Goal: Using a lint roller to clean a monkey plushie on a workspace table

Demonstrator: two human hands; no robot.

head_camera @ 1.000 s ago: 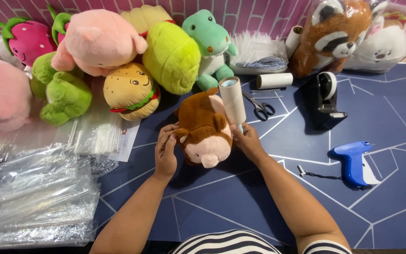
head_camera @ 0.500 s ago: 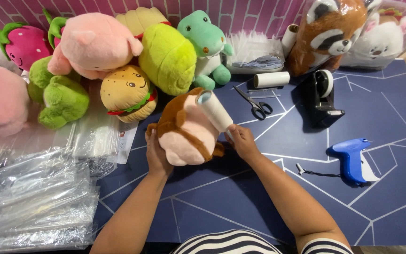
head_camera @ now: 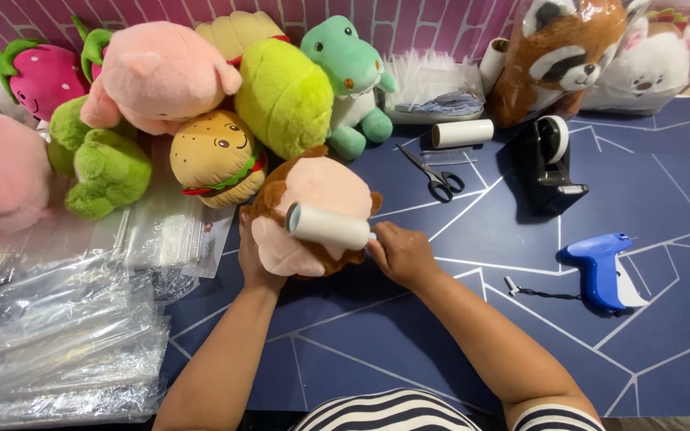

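The left hand [head_camera: 253, 259] grips the brown plush [head_camera: 313, 199] at its left side while the right hand [head_camera: 399, 254] grasps a lint roller [head_camera: 327, 227] lying across its front.

Clear plastic bags [head_camera: 65, 343] stacked at table's left; clear-bagged plush toys [head_camera: 600, 56] at far right corner
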